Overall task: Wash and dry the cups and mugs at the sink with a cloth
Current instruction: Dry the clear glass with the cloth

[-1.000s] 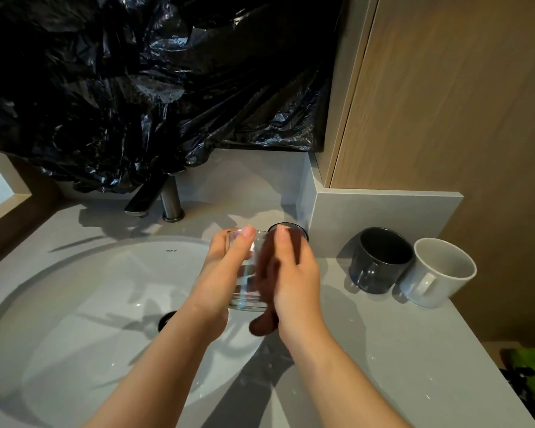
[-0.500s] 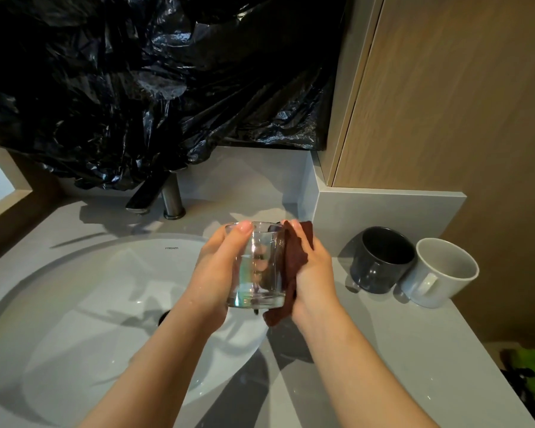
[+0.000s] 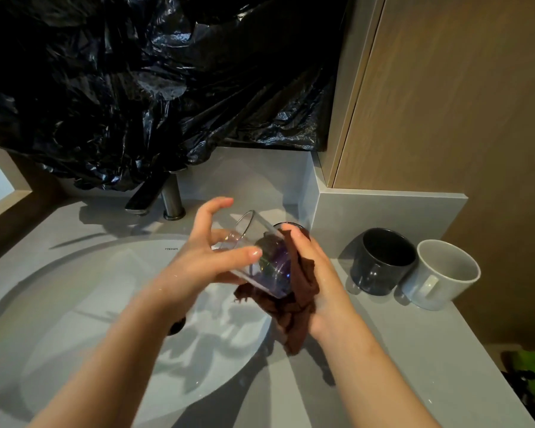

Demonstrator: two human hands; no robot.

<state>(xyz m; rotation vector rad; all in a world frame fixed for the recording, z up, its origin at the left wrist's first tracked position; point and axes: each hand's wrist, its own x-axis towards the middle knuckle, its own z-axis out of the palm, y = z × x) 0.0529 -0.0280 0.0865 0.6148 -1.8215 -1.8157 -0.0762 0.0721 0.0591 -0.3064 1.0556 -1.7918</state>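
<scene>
Glass [image 3: 272, 264] tilted, mouth up-left, base against cloth [image 3: 300, 301]

— What can't you make out?
— Just past the sink [image 3: 44, 304], behind my right hand [image 3: 322, 279] and the glass [image 3: 254, 228], only a dark rim [image 3: 291, 224] shows; the rest is hidden. My left forearm [image 3: 121, 350] covers most of the sink's drain [image 3: 177, 327].
— And the tap [image 3: 171, 200]?
— Black plastic [image 3: 136, 88] hides its top. The sink's lettering [image 3: 171, 248] is too small to read. Far right of the sink, something green [image 3: 531, 362] is cut off.
</scene>
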